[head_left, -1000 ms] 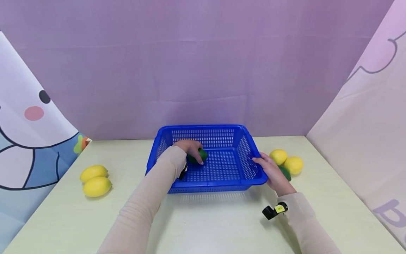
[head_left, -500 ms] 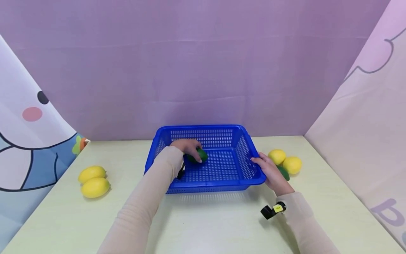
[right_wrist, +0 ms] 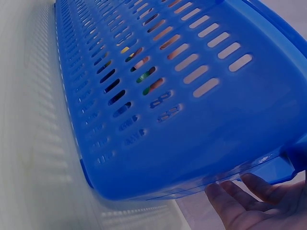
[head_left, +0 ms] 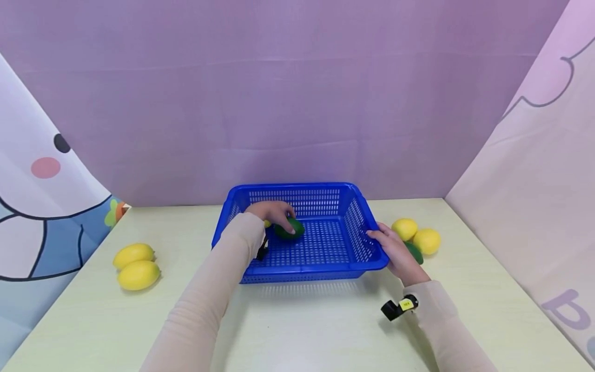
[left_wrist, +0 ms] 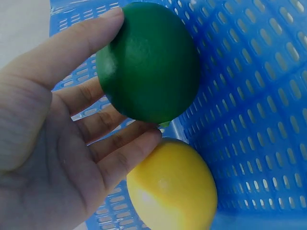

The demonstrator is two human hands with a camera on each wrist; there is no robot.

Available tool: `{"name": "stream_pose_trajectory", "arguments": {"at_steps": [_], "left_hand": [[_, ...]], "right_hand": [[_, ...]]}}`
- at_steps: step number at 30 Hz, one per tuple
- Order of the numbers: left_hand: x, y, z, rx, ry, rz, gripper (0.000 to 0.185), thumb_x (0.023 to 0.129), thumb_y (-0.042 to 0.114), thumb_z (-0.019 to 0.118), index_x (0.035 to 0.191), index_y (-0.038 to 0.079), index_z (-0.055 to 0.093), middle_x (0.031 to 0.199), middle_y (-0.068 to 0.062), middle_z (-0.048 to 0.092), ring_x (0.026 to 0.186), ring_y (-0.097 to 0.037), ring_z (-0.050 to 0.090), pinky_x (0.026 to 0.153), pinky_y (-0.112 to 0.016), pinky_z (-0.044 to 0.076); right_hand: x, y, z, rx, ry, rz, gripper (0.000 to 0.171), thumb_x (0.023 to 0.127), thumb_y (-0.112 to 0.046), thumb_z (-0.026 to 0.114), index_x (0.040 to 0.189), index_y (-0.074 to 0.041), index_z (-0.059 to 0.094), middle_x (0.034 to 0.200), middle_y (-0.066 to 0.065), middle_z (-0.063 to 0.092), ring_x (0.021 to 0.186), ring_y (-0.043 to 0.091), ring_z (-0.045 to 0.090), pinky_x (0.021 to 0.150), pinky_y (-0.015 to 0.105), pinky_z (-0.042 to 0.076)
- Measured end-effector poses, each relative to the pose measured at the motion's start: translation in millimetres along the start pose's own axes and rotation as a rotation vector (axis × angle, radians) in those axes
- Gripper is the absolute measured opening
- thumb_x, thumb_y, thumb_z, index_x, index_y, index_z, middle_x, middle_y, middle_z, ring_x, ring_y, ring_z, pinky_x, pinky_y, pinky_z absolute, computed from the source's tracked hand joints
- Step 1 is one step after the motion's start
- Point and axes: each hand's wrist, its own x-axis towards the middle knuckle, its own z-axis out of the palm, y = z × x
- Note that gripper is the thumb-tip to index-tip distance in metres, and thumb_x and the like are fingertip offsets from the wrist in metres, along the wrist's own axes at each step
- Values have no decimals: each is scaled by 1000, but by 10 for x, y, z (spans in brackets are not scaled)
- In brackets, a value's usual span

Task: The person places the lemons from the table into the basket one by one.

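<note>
A blue plastic basket (head_left: 321,268) with slotted walls stands at the table's back, its floor facing up. Inside it, my left hand (head_left: 274,213) is at a dark green lime (head_left: 292,231). In the left wrist view the thumb tip touches the lime's edge, and the loosely spread fingers lie partly behind it. A yellow lemon (left_wrist: 172,187) sits beside the lime in the basket, mostly covered by the hand in the head view. My right hand (head_left: 397,253) holds the basket's right rim, thumb over the edge and fingers at the outer side.
On the table's left lie two yellow lemons (head_left: 138,275). Right of the basket, close to the right hand, are two more lemons (head_left: 426,241) and a green lime (head_left: 413,251). A purple curtain (head_left: 297,103) hangs directly behind the basket.
My left hand has slid slightly left off the lime, showing more of it and a bit of the lemon. The lime stays in place. The right hand keeps its hold on the rim.
</note>
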Motion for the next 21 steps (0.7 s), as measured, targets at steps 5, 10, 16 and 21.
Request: {"name": "stream_pose_trajectory", "arguments": {"at_steps": [5,10,16,21], "left_hand": [[-7,2,-6,11,1,5,60,84,31,71,134,8,48,134,-13,47,122,-28,45,102,-43,40],[-29,2,-27,22,1,5,59,83,32,71,133,9,50,134,-12,47,123,-27,44,103,-42,39],[-43,3,-80,28,-2,-3,59,80,37,73,129,11,53,133,-9,50,124,-27,43,106,-46,34],[-66,19,-117,14,-4,6,58,81,37,73,131,12,53,134,-8,50,125,-26,44,108,-46,33]], "right_hand": [[-5,4,3,-1,2,5,56,100,-28,42,147,-4,22,125,24,47,95,20,60,83,35,54],[-8,3,10,-1,2,15,56,100,-28,42,148,-5,22,127,24,46,95,20,60,83,35,54],[-12,-12,16,-5,0,20,56,100,-28,41,147,-5,22,125,22,47,95,19,59,83,35,54],[-9,-16,6,-4,3,17,54,100,-27,41,146,-4,23,121,20,49,94,19,60,82,34,54]]}}
